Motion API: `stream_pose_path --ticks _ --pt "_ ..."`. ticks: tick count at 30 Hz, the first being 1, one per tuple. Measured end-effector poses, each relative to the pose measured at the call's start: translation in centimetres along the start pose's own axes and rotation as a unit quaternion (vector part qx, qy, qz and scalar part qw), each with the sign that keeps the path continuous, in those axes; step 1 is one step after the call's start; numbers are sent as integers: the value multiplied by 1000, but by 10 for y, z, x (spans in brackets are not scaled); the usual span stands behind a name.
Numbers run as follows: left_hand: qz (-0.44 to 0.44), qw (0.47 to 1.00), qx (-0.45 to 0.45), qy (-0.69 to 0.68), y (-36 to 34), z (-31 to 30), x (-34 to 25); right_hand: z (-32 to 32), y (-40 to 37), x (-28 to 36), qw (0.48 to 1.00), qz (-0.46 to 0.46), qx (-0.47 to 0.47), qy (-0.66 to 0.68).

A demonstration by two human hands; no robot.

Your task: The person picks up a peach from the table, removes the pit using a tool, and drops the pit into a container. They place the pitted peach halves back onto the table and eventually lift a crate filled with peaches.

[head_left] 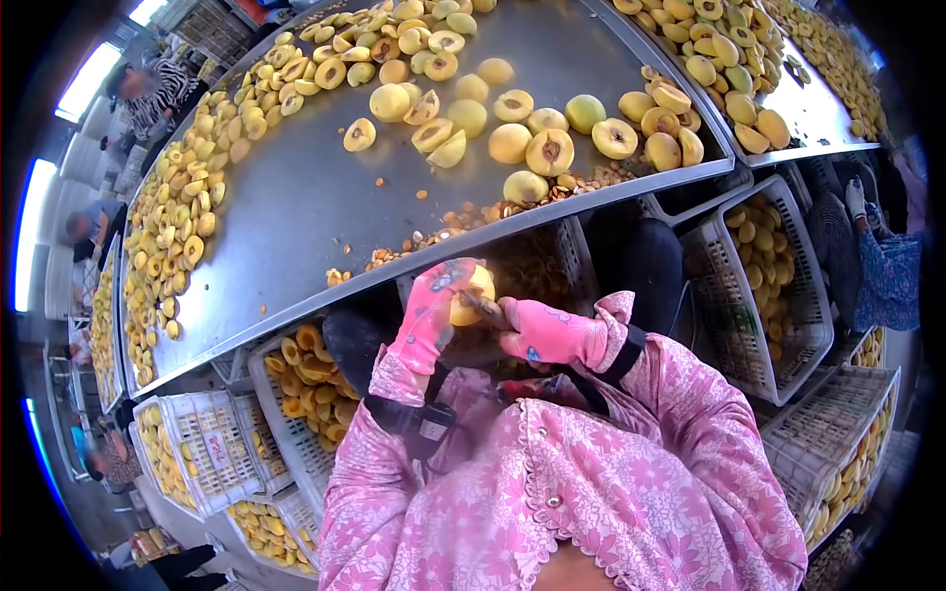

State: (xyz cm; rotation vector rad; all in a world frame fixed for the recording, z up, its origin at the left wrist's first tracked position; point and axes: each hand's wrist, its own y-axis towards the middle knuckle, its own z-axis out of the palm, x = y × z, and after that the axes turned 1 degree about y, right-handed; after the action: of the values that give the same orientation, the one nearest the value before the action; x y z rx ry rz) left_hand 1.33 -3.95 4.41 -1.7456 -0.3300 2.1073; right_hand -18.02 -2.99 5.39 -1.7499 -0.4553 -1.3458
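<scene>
My left hand (432, 313), in a pink patterned glove, is closed around a yellow peach (480, 284) just off the near edge of the metal table (325, 202). My right hand (552, 333), in a matching glove, is closed with its fingers against the lower right side of that fruit. Something dark shows at its fingertips, too small and blurred to name. Beyond my hands on the tabletop lie peach halves (549, 153) and whole fruit, some halves with the pit in. Loose brown pits (591, 181) are scattered along the near rim.
A long heap of peach halves (187, 202) lines the table's far left side. Another metal table with fruit (734, 59) stands at the right. Plastic crates of peaches (778, 286) stand right and left (212, 443) of me. Several people are nearby, one in a striped top (158, 94).
</scene>
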Motion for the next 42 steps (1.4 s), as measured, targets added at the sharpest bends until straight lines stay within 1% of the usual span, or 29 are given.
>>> stream_pose_path --ticks 2,3,5,8,12,15,17,19,20,21,22,23,24,25,26,27,28,30,31,32,33,34,35,36,38,39,40,42 --pt "7 999 -9 -30 4 -1 8 2 -3 11 989 70 7 127" --pt "11 999 -13 -44 6 -1 10 2 -1 6 978 69 41 192" --pt "46 997 -6 -58 7 0 12 2 5 -10 939 65 109 319" --pt "83 992 -4 -94 8 3 17 8 -4 9 895 92 90 428" --pt "94 981 -13 -167 2 17 10 14 -4 5 854 53 106 507" --pt "121 977 -12 -172 2 20 14 21 -4 4 822 43 99 560" --pt "108 965 -28 -239 0 28 14 26 -6 9 806 41 82 584" --pt "93 948 -43 -300 -4 38 7 24 -9 8 770 10 124 626" --pt "121 961 -66 -239 -2 34 10 21 -12 6 750 -5 145 646" --pt "147 969 -88 -177 1 27 13 16 -21 9 798 -29 118 590" --pt "173 972 -109 -114 3 20 13 9 -26 3 798 -37 126 588" --pt "181 973 -140 -39 1 12 13 1 -28 2 866 -14 105 489" --pt "166 975 -140 -50 -3 7 6 -5 -28 1 920 10 85 383" --pt "159 975 -147 -42 -9 -1 1 1 -18 -20 967 13 29 251" --pt "155 975 -154 -34 -15 -10 -4 8 -6 -40 993 14 -27 112" --pt "150 972 -180 -21 -26 -22 -14 10 -8 -37 994 -8 -68 -80" --pt "146 968 -205 -9 -40 -34 -26 12 -13 -31 994 -35 -58 -86" --pt "139 961 -233 46 -72 -66 -56 14 -16 -25 995 -22 -44 -83" --pt "143 924 -226 273 -86 -95 -67 14 -15 -28 995 10 -46 -83" --pt "138 838 -210 485 -99 -125 -78 15 -12 -34 994 9 -50 -99" --pt "97 851 -205 473 -111 -159 -78 16 -9 -37 995 -11 -45 -84" --pt "56 863 -200 460 -112 -169 -84 19 -6 -40 996 -31 -41 -69" --pt "-64 710 -290 639 -105 -181 -95 22 -1 -44 996 -47 -36 -63" --pt "-8 726 -282 627 -89 -194 -100 22 3 -43 997 -46 -15 -55" --pt "104 750 -263 598 -49 -229 -106 19 7 -29 999 -2 36 -22" --pt "114 768 -265 572 -22 -222 -118 16 8 -18 998 18 47 -27" --pt "126 785 -266 544 12 -209 -131 15 9 -18 999 -8 40 -31" --pt "61 832 -290 469 80 -192 -149 16 11 -28 998 -22 29 47"
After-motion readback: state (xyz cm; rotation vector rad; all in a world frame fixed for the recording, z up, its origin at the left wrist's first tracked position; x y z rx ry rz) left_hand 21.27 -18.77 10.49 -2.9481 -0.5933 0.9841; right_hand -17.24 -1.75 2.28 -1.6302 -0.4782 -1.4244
